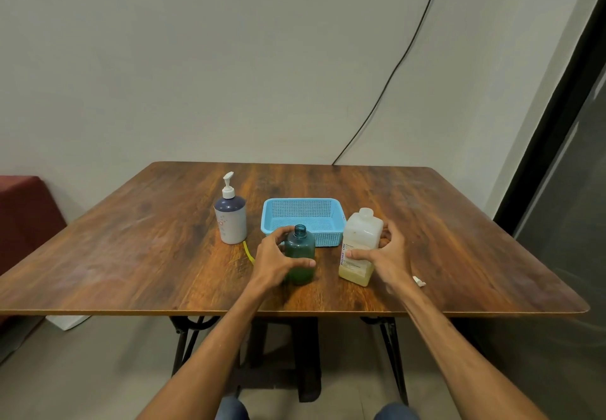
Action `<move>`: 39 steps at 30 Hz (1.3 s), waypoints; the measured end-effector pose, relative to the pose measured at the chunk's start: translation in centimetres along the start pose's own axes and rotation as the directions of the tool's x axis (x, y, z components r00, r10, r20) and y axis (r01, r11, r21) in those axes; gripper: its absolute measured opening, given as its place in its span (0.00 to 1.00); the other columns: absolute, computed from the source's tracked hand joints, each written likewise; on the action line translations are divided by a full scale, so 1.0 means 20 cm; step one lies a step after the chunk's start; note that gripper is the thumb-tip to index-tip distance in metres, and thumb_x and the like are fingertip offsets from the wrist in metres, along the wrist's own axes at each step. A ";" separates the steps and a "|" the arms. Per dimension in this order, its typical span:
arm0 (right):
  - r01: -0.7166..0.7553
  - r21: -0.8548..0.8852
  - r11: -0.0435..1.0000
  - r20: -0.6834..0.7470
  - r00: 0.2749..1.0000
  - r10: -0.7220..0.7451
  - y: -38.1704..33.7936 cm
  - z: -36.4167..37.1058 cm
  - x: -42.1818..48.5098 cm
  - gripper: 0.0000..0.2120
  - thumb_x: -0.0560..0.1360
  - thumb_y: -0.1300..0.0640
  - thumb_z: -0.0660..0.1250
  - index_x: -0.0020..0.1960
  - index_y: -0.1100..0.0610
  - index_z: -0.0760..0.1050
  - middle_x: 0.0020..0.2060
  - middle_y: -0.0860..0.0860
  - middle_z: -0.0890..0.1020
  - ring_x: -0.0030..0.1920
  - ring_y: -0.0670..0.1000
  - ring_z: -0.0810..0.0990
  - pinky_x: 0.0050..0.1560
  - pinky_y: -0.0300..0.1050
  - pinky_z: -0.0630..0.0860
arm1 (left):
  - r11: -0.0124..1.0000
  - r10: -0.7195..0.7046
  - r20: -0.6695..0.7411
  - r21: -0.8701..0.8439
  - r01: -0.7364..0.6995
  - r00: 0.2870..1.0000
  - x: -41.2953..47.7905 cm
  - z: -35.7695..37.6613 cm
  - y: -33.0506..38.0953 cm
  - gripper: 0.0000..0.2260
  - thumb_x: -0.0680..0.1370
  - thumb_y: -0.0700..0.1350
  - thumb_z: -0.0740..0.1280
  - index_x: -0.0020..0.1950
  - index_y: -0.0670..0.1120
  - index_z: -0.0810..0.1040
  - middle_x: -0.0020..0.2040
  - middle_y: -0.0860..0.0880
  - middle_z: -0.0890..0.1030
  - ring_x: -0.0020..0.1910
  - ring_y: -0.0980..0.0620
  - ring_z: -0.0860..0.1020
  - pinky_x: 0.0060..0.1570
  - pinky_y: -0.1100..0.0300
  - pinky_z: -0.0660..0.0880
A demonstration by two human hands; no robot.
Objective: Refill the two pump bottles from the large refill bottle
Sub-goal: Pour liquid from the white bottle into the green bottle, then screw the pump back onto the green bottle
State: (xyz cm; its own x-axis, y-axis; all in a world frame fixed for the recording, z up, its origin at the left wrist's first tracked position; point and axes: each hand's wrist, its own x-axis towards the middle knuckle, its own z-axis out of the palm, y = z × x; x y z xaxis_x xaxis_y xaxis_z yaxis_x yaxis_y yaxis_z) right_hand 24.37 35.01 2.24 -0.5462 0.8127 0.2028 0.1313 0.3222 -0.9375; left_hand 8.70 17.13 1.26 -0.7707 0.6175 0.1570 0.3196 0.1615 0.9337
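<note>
Left hand [273,257] around upright green bottle [300,245]

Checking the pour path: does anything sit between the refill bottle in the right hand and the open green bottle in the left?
Nothing visible does. Only bare table separates the refill bottle from the green bottle. The blue basket lies behind the gap, not in it.

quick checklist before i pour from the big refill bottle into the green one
1. Green bottle neck open: ok, no pump on it.
2. Left hand steadying it: ok, fingers wrapped round.
3. Right hand gripping refill bottle: ok.
4. Refill bottle cap off: cannot tell.
5. Liquid left in it: ok, low yellowish layer.
6. White pump bottle opened: not ok, pump on.
</note>
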 end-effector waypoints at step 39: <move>0.147 -0.087 0.985 0.059 0.988 -0.143 0.00 0.57 -0.38 0.44 0.66 0.55 0.80 0.74 0.46 0.59 0.69 0.45 0.68 0.70 0.48 0.68 0.70 0.53 0.71 | 0.745 0.343 0.188 0.541 -0.389 0.920 -0.20 -0.39 -0.20 0.23 0.75 0.31 0.64 0.68 0.47 0.76 0.67 0.50 0.78 0.65 0.59 0.73 0.65 0.66 0.67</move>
State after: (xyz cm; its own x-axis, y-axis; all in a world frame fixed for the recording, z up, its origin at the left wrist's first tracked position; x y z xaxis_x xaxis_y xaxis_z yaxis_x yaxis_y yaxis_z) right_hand 19.01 23.31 -2.62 -0.6068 0.7287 0.3175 0.1209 0.4794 -0.8693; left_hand 6.29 8.09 -0.57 -0.4956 0.7685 0.4046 0.8365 0.2970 0.4606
